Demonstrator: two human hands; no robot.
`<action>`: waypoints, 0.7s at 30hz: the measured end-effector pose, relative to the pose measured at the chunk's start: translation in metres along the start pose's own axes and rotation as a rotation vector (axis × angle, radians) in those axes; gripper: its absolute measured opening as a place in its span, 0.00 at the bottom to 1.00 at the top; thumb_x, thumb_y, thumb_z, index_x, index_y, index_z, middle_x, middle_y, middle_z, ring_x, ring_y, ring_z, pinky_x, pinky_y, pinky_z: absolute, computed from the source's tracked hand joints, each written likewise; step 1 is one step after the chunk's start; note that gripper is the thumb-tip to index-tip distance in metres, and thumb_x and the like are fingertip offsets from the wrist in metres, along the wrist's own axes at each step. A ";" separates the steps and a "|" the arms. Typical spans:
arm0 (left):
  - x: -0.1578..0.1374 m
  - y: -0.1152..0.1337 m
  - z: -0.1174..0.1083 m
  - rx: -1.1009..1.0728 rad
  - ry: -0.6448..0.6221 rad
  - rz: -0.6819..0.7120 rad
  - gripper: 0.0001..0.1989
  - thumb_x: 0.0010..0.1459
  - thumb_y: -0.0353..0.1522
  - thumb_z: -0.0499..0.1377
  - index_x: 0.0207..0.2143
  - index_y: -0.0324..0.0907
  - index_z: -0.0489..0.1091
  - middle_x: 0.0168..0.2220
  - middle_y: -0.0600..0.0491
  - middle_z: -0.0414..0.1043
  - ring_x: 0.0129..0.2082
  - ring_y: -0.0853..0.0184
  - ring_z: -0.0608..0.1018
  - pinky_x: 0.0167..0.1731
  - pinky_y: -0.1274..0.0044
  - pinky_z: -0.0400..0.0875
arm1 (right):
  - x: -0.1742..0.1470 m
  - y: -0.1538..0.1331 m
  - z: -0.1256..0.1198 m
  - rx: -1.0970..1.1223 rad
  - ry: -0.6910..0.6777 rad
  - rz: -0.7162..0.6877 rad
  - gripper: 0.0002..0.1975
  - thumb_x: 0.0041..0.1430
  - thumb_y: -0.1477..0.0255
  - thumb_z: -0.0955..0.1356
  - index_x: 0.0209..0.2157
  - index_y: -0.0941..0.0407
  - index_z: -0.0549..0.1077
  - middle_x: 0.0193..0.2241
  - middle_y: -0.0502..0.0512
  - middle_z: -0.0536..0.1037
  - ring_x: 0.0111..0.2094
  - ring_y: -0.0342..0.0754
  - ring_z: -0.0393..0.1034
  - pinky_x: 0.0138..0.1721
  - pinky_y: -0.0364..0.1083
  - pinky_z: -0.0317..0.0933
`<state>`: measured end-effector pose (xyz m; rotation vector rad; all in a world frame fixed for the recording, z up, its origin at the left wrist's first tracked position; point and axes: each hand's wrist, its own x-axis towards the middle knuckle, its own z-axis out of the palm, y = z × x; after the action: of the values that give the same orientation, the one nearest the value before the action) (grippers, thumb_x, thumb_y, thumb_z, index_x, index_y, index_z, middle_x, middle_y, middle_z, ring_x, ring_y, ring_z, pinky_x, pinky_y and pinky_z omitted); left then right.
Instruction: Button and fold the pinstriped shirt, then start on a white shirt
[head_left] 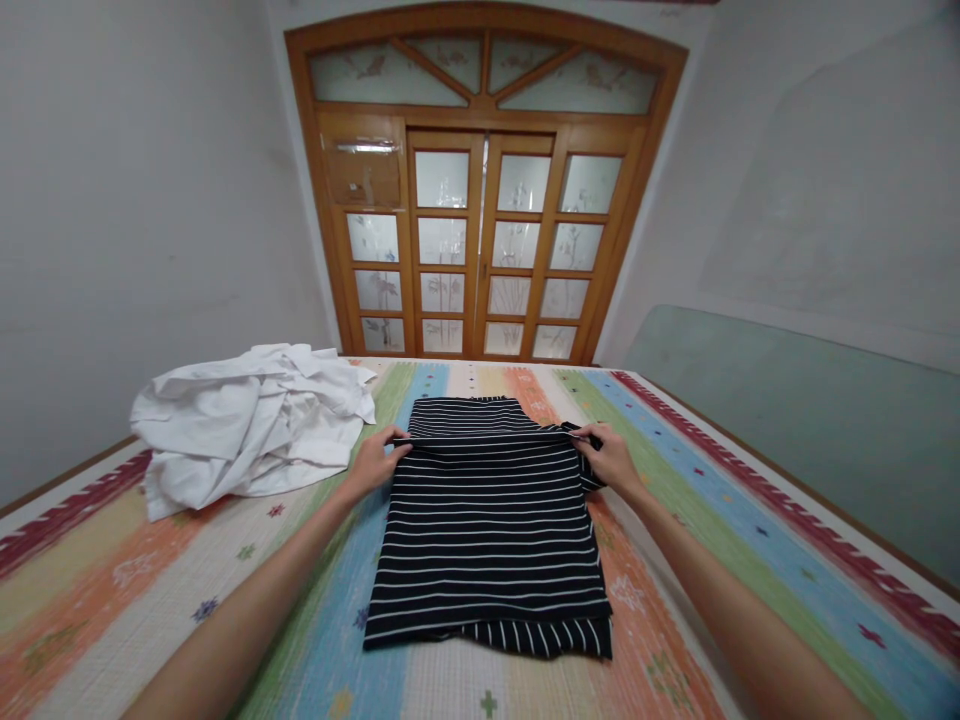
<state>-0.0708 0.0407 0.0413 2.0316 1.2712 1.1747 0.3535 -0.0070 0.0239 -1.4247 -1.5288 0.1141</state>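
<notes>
A black shirt with thin white stripes (491, 540) lies partly folded in front of me, its near part flat on the bed cover. My left hand (377, 458) pinches the cloth at the left end of a fold edge running across the garment. At the right end of that same edge, my right hand (609, 458) grips the cloth between thumb and fingers. The edge is pulled straight between both hands. Beyond it, a further striped part reaches away from me. Beneath the near hem a layer with stripes running the other way sticks out.
A crumpled white cloth garment (255, 425) lies to the left. Under everything spreads a striped, multicoloured cover (487, 690). A pale green panel (787, 420) stands along the right side. Wooden doors with glass panes (480, 240) rise beyond the far edge, between pale walls.
</notes>
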 end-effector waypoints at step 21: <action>-0.011 0.068 -0.062 -0.437 0.101 0.004 0.24 0.43 0.48 0.66 0.32 0.41 0.64 0.26 0.57 0.70 0.25 0.71 0.74 0.25 0.81 0.69 | 0.014 -0.101 -0.066 0.305 0.140 -0.127 0.19 0.46 0.53 0.75 0.29 0.54 0.76 0.28 0.53 0.78 0.30 0.49 0.72 0.34 0.46 0.68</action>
<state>-0.0925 -0.0040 0.1199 1.6732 0.9491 1.4273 0.3312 -0.0619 0.1302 -1.0703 -1.4142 0.1593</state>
